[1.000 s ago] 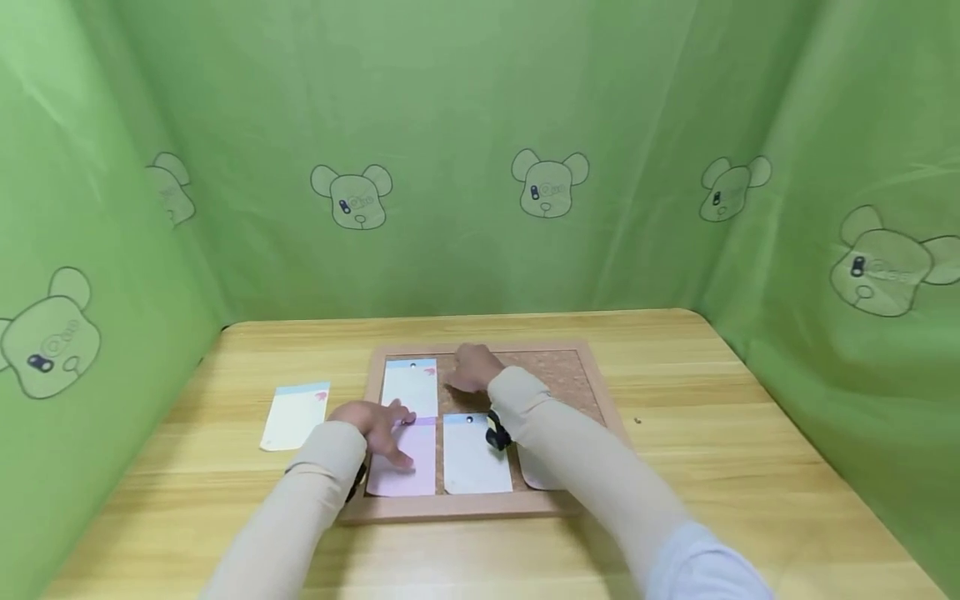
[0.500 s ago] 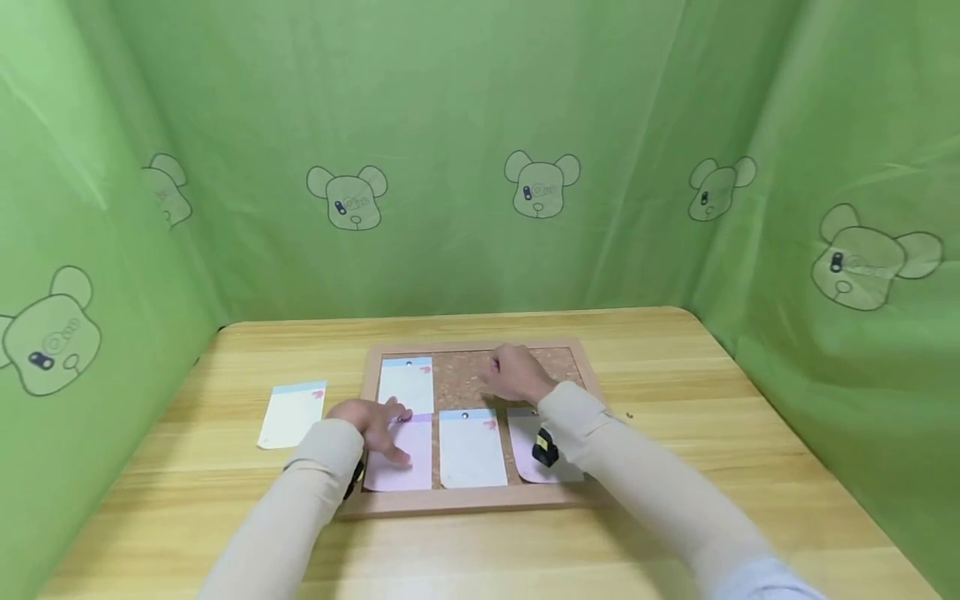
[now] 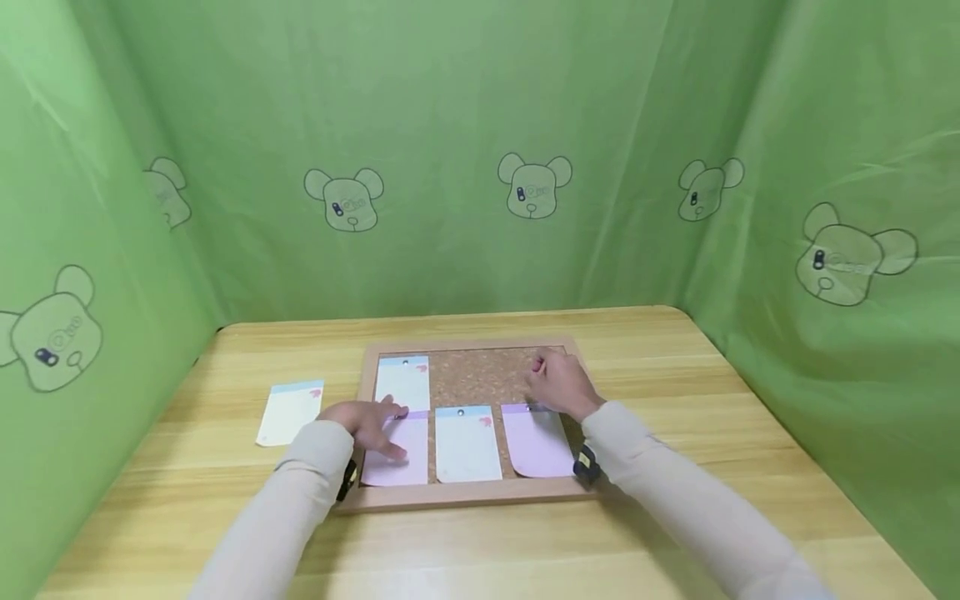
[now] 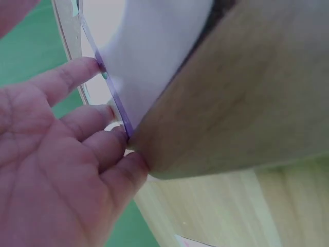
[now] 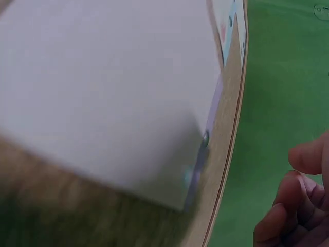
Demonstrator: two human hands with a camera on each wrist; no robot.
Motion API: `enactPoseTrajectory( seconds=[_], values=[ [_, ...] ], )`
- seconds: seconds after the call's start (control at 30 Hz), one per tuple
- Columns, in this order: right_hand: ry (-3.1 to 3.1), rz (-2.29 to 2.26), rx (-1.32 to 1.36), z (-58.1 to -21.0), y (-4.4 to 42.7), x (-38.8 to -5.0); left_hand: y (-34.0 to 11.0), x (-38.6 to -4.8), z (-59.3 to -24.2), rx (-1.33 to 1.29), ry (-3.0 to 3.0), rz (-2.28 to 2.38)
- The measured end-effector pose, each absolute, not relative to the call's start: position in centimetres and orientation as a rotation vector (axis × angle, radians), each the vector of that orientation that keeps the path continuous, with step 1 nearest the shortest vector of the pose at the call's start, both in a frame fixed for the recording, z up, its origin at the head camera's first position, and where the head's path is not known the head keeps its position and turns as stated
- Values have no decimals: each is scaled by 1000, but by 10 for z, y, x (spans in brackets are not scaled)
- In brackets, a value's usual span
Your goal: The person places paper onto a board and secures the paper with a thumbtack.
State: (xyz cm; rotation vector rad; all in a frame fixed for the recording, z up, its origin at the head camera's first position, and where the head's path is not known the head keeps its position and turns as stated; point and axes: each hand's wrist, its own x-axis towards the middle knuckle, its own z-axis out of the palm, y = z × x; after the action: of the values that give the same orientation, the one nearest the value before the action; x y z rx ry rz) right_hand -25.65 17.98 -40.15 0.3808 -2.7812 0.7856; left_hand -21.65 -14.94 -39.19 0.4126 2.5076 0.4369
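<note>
My left hand (image 3: 367,427) rests with spread fingers on the lower left lilac note (image 3: 396,467) at the cork board's (image 3: 480,379) left side. In the left wrist view, the fingertips (image 4: 92,64) touch near that note's purple top edge. My right hand (image 3: 561,382) hovers over the board's upper right, above the right lilac note (image 3: 536,442). Its fingers are curled, with the thumb near the index finger, and nothing shows between them. A pin (image 5: 205,138) holds that note's top strip. Pinned between the lilac notes is a white note (image 3: 468,450); another white note (image 3: 402,385) is pinned upper left.
A loose white note (image 3: 291,412) with a blue top strip lies on the wooden table (image 3: 480,546) left of the board. The board's wooden frame (image 3: 465,497) is raised around the cork. Green curtains (image 3: 450,267) stand behind and at both sides.
My right hand has moved right across the board, uncovering the middle white note and then the right lilac note. Small bits on the table at right are now hidden. The left hand stays put.
</note>
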Motion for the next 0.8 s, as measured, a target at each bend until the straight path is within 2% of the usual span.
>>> enactPoseTrajectory(
  seconds=[0.47,0.8],
  values=[
    [-2847,741,246,-407,232,-243,-169,-214,-399,421,2625,778],
    [-2924,711,112,-413,265,-242,-219,-206,-405,89,2889,995]
  ],
)
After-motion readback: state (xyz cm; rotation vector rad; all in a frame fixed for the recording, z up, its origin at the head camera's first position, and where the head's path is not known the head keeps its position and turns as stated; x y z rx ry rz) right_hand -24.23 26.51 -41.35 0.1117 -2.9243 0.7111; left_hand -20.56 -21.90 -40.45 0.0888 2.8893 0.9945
